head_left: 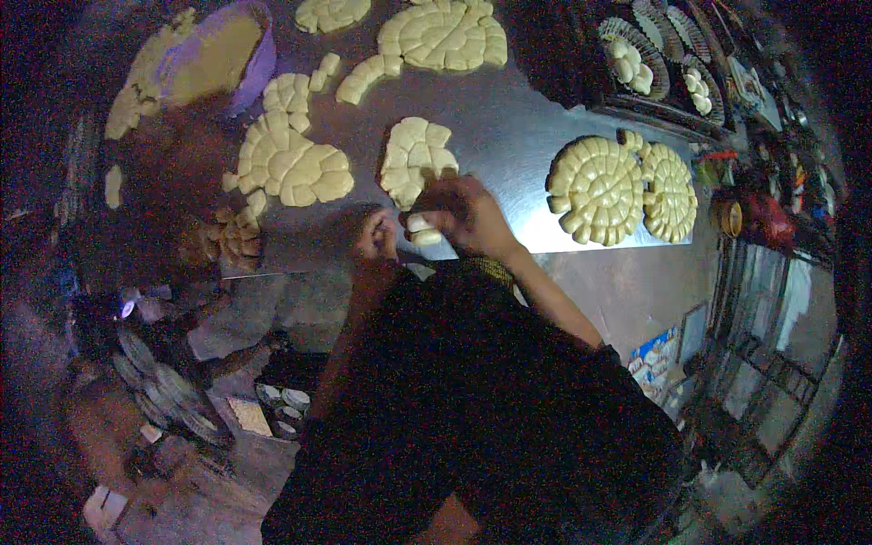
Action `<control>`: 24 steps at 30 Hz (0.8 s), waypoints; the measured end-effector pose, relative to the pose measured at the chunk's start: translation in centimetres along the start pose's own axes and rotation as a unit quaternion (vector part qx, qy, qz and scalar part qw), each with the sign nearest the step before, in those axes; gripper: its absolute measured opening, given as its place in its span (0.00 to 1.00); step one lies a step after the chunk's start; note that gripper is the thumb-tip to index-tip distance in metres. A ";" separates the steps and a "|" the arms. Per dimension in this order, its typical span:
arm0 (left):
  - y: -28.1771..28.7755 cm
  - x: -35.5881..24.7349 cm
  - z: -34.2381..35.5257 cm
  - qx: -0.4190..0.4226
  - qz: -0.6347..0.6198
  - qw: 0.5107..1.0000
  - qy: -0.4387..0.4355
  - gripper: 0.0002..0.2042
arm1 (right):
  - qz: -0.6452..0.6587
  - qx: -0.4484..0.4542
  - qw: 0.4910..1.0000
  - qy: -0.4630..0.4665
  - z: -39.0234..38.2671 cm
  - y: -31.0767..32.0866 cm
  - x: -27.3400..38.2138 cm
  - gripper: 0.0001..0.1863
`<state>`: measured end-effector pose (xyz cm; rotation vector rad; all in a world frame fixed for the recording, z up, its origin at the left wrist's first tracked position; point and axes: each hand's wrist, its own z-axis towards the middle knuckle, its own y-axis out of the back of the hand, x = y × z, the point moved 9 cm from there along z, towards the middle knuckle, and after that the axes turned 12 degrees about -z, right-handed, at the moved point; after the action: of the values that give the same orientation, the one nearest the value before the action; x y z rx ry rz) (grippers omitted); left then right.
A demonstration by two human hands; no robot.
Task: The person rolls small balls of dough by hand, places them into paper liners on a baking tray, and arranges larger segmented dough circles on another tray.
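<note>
At the near edge of the metal table (509, 154), my right hand (468, 213) bends over a small pale piece of dough (422, 234), its fingers closed on it. My left hand (377, 234) is just to the left, its fingers curled in; whether dough is inside them is hidden. Directly beyond my hands lies a cut slab of dough (416, 154), partly covered by my right hand. A larger cluster of cut dough (291, 163) spreads to the left, with loose small pieces (241, 236) nearer the edge.
Two scored dough rounds (595, 191) lie at the right; another large round (442, 36) is at the far side. A purple tub (254, 68) stands far left. Fluted tins (631, 59), some with dough balls, sit in a rack at far right. Someone's arm (238, 359) shows lower left.
</note>
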<state>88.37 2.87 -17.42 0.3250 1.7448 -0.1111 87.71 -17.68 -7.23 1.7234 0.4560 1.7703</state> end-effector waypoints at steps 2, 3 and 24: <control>0.7 -3.1 0.8 -0.067 0.028 0.960 -0.272 0.19 | -0.016 -0.037 0.998 -0.038 2.3 1.2 -1.9 0.22; -0.9 -4.4 2.4 -0.042 0.096 0.965 -0.242 0.21 | -0.106 -0.083 0.991 0.018 4.5 0.6 -3.5 0.21; 0.4 -31.0 -5.9 0.048 0.032 0.692 -0.719 0.29 | 0.273 0.172 0.936 0.143 5.2 5.3 16.0 0.25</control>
<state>88.03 -0.03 14.01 0.2384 0.1350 -0.3066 92.51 -12.28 8.84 1.9684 0.4580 2.4826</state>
